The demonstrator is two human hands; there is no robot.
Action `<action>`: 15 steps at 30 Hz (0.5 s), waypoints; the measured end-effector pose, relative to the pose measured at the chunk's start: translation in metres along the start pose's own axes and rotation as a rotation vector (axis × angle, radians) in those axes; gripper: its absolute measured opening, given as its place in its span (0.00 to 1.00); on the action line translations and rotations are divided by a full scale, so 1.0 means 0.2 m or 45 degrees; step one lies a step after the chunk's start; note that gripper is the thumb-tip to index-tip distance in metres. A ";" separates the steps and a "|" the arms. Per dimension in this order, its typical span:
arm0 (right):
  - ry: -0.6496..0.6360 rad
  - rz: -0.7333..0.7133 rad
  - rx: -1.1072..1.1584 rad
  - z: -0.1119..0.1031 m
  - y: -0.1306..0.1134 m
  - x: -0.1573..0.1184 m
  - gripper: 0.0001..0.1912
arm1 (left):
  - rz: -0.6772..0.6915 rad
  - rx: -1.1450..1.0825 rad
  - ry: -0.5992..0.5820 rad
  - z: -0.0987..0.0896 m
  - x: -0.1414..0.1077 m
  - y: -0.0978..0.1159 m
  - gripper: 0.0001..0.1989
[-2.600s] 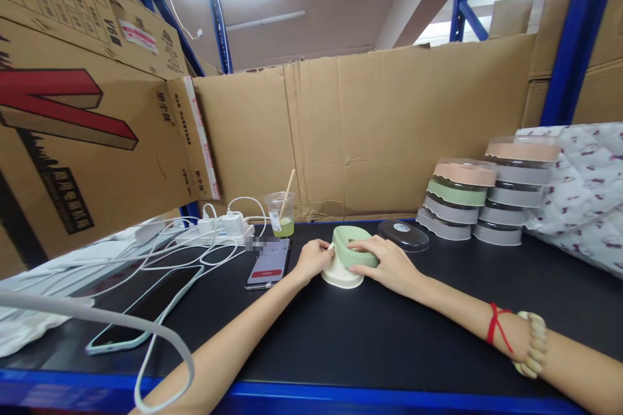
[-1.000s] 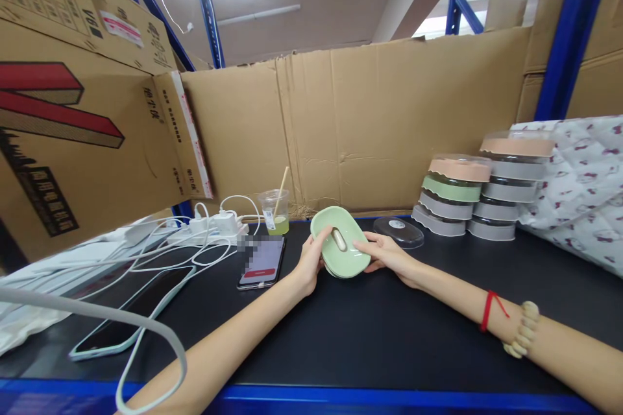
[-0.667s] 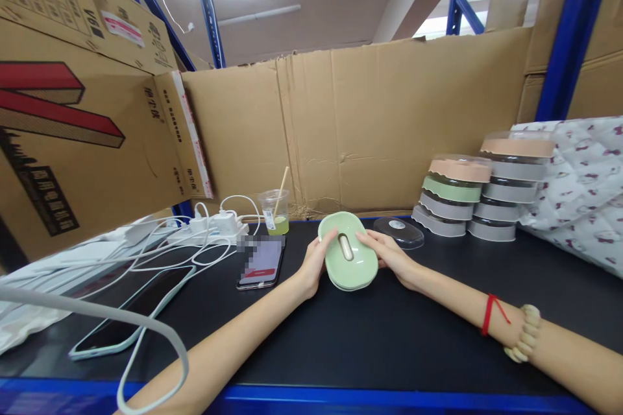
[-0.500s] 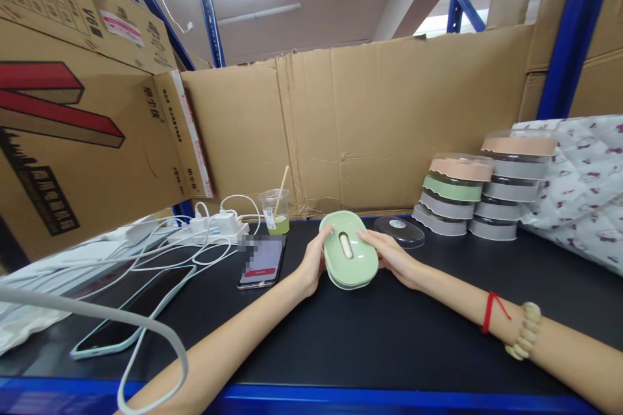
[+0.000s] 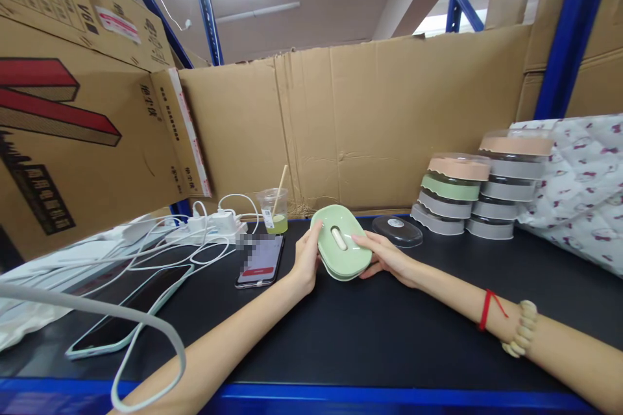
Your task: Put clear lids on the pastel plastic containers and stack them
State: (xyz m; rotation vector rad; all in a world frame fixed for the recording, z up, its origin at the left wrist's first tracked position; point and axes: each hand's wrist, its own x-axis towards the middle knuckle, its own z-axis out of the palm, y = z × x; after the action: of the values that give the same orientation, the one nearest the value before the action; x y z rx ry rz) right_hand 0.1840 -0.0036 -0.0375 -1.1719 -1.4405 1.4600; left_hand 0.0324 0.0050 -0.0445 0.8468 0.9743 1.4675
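Between my hands is a glossy light-green oval box [image 5: 344,257], held raised and tilted above the black tabletop. It has rounded corners, and a long slot in its upper face shows a white piece [image 5: 339,239]. My left hand [image 5: 308,258] grips the box's left side, its thumb on the near-left rim of the top. From the right, my right hand [image 5: 387,258] holds it with fingers on top and others underneath. A clear oval lid [image 5: 398,231] with a round white sticker lies on the table just beyond my right hand.
Stacked containers [image 5: 445,207] in grey, green and peach with clear lids stand at the right, beside a white patterned padded bag [image 5: 579,188]. On the left are a phone [image 5: 263,262], a second phone [image 5: 131,311], white cables, a power strip [image 5: 209,230] and a cup [image 5: 275,211] with a straw.
Both hands have shifted slightly left and up with the green box. The box has tilted a little more, its slot now slanting further.
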 end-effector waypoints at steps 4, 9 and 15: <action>0.024 -0.034 0.075 0.00 -0.02 -0.01 0.20 | -0.026 -0.022 -0.004 0.00 0.01 0.01 0.21; 0.086 -0.066 0.063 0.00 -0.03 -0.01 0.16 | -0.061 0.077 -0.043 -0.01 0.01 0.03 0.26; 0.192 -0.074 0.096 -0.01 -0.01 0.00 0.15 | -0.064 0.153 -0.101 -0.02 0.02 0.07 0.21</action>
State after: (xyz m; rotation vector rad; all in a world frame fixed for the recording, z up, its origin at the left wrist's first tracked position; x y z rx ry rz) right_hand 0.1864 -0.0023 -0.0346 -1.1580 -1.2957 1.3449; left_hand 0.0220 0.0069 -0.0335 0.9536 1.0246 1.3327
